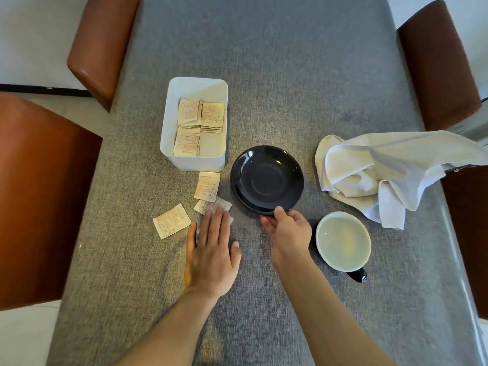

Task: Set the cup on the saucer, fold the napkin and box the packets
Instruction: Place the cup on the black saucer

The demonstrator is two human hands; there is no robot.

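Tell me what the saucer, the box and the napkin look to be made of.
Saucer: likely glazed ceramic, dark and glossy with bright highlights on the rim. Box: probably plastic, white, matte, with smooth rounded corners. Napkin: cloth, white, falling in soft crumpled folds.

R hand (286,231) pinches near rim of dark saucer (266,179); L hand (211,256) flat on loose packets (213,206); cup (343,240) just right.
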